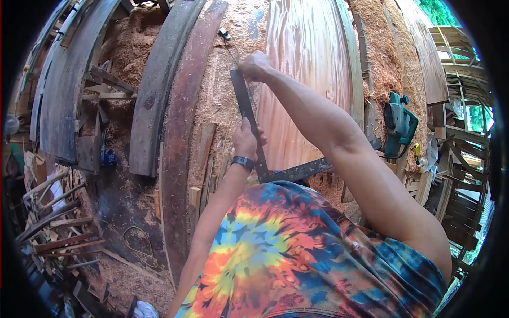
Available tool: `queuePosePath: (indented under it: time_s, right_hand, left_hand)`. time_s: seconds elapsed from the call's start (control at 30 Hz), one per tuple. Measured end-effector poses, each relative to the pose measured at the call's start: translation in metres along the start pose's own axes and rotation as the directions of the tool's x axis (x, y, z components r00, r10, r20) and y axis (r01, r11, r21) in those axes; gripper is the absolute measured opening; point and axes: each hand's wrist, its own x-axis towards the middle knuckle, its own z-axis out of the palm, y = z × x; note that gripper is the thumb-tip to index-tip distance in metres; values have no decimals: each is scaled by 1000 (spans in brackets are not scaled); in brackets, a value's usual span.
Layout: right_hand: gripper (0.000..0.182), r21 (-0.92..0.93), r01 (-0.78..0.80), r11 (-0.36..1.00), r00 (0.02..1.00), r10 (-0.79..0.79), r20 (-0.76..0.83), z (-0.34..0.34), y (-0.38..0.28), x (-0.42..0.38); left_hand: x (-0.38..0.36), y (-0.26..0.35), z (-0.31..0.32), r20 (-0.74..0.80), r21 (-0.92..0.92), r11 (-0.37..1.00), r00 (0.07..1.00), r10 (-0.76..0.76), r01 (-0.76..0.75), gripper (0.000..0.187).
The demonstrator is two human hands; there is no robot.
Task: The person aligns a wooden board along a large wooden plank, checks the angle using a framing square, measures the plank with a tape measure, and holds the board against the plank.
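My left hand (246,140) is closed around the long arm of a dark metal framing square (243,95), with a wristwatch on that wrist. The square's other arm (302,170) stretches right, across the near end of a broad plank (310,69) with strong wavy grain. Beyond it, my right hand (255,67) is a closed fist at the plank's left edge, near the tip of the square. What that hand grips, if anything, is hidden. A thin dark line runs from near it to a small black-and-white object (224,34) lying on the shavings.
A green electric power planer (398,125) rests on the right among wood shavings (379,53). Long weathered boards (164,85) and a reddish-brown beam (183,143) run along the left. Scrap wood (58,217) is piled at lower left, and a looped cord (139,241) lies on the ground.
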Motion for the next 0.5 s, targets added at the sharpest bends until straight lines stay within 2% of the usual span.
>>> queuePosePath:
  time_s: [0.13, 0.33, 0.5]
  right_hand:
    - [20, -37, 20, 999, 1000, -20, -8, 1, 1, 4]
    - [20, 35, 27, 999, 1000, -26, -10, 4, 7, 3]
    - [25, 9, 33, 999, 999, -33, 10, 3, 11, -5]
  left_hand:
    - [0, 0, 0, -5, 12, 1000, 1000, 9, -8, 44]
    - [-1, 1, 2, -26, 33, 999, 1000, 13, -12, 43]
    - [1, 0, 2, -21, 44, 999, 1000, 16, -15, 43]
